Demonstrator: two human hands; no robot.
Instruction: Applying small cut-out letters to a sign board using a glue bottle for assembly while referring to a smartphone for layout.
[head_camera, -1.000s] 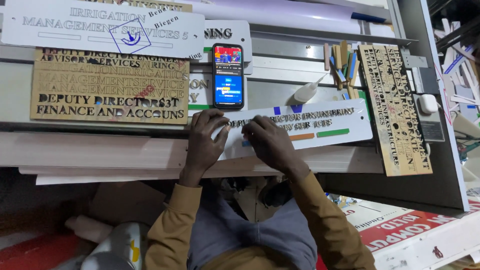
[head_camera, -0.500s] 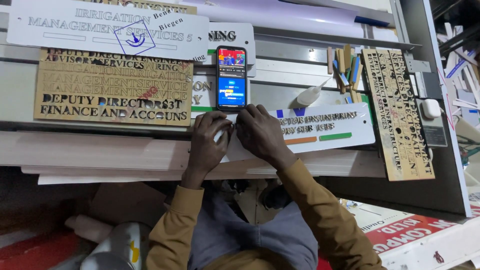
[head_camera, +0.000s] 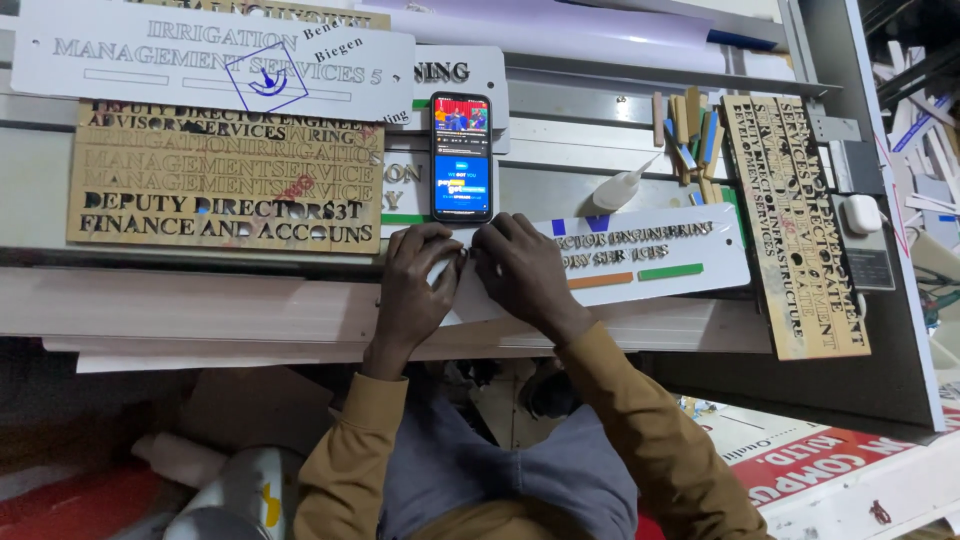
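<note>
Both hands pressed flat-fingered onto the near left end of a white sign plate (head_camera: 640, 262) lying on the table (head_camera: 200, 300): left hand (head_camera: 418, 275) and right hand (head_camera: 522, 265) with fingertips almost meeting, curled down, gripping nothing that can be made out. Just beyond the fingertips, a lit phone (head_camera: 461, 157). Left of the left hand, a brown cut-letter board (head_camera: 225, 175), touching close. Right of the right hand, a glue bottle (head_camera: 622, 187) and an upright brown stencil board (head_camera: 795, 225). Open room only along the near table edge.
</note>
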